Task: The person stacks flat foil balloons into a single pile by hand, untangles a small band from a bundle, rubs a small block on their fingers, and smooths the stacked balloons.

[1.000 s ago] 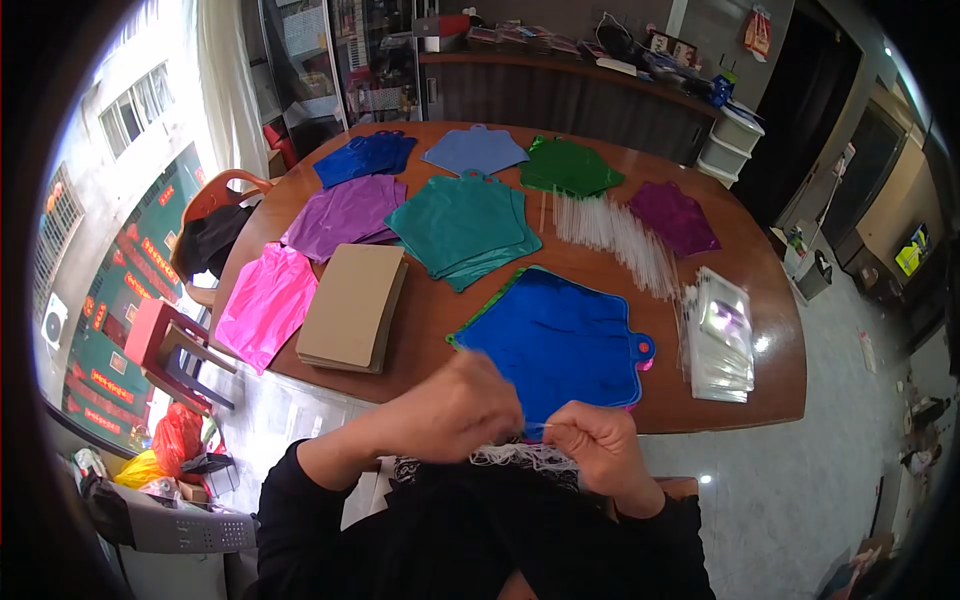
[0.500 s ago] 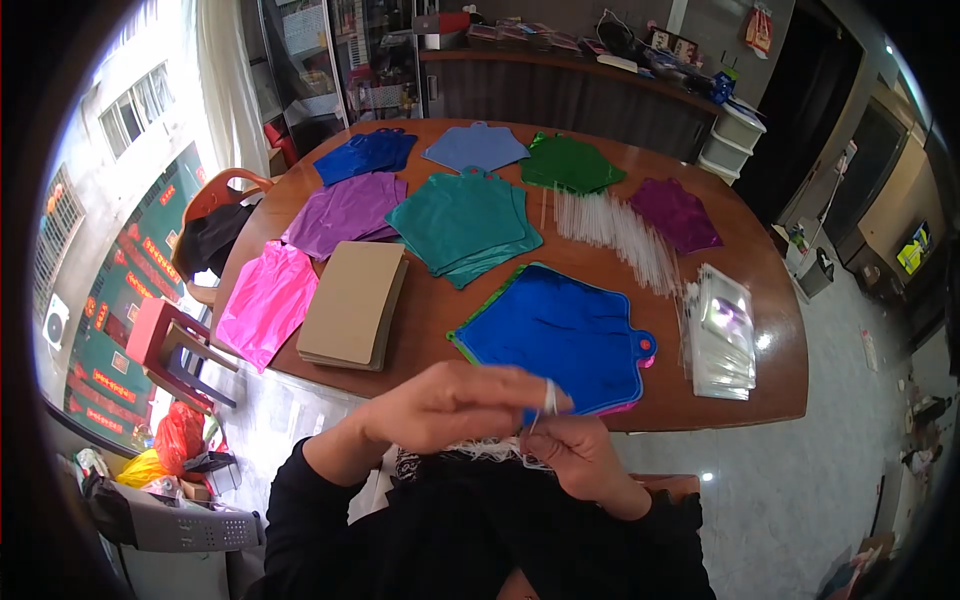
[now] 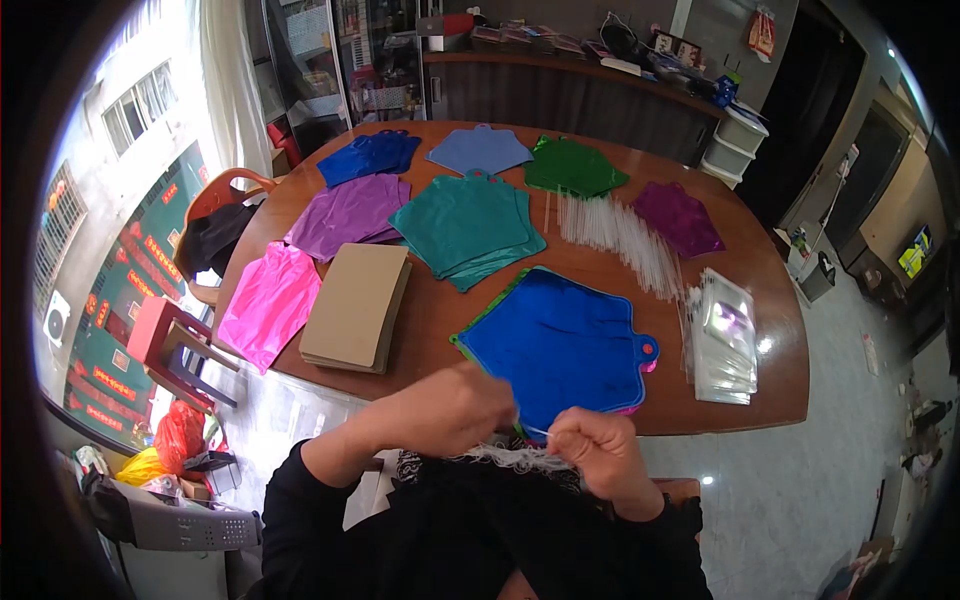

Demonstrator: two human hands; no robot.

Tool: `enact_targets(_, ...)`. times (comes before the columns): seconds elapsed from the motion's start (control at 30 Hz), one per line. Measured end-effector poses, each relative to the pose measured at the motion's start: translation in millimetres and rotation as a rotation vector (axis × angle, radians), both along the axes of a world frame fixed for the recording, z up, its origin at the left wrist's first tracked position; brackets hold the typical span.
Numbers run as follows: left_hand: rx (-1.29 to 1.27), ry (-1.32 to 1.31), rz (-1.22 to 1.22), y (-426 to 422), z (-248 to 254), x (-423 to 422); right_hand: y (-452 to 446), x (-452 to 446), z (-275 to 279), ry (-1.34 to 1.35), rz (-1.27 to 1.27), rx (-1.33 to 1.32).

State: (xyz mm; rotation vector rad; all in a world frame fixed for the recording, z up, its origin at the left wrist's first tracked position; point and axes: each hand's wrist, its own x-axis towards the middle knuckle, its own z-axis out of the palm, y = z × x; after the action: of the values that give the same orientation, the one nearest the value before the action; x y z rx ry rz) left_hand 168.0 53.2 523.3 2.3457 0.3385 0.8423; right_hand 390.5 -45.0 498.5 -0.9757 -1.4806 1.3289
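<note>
My left hand (image 3: pixel 458 410) is closed, slightly blurred, just off the table's front edge. A thin white string (image 3: pixel 537 432) stretches from it to my right hand (image 3: pixel 598 447), whose thumb and fingers pinch the other part. Below both hands, a bundle of loose white strings (image 3: pixel 520 458) lies over my lap. Just beyond my hands is a stack of flat foil balloons (image 3: pixel 555 335), blue on top, with green and pink edges showing beneath and a round-holed tab at the right.
On the wooden table (image 3: pixel 430 345) lie a brown cardboard stack (image 3: pixel 355 308), pink foil sheets (image 3: pixel 268 307), teal foil sheets (image 3: pixel 468 225), many clear plastic sticks (image 3: pixel 620 235) and clear plastic packets (image 3: pixel 723 335). A red-topped stool (image 3: pixel 150 330) stands at the left.
My hands have moved apart and slightly down. The string that was looped around my left fingers is now drawn between both hands. The left fingers have curled closed.
</note>
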Motion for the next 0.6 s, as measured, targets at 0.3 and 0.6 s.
enact_targets(0.3, -0.858, -0.176, -0.176, -13.4, 16.2, -8.4, 1.6, -4.8, -3.6, -0.040, -0.002, 0.093)
enact_targets(0.6, -0.869, -0.145, -0.289, -25.2, 25.3, -0.4, 0.5, 6.7, -16.4, 0.010, -0.058, 0.117)
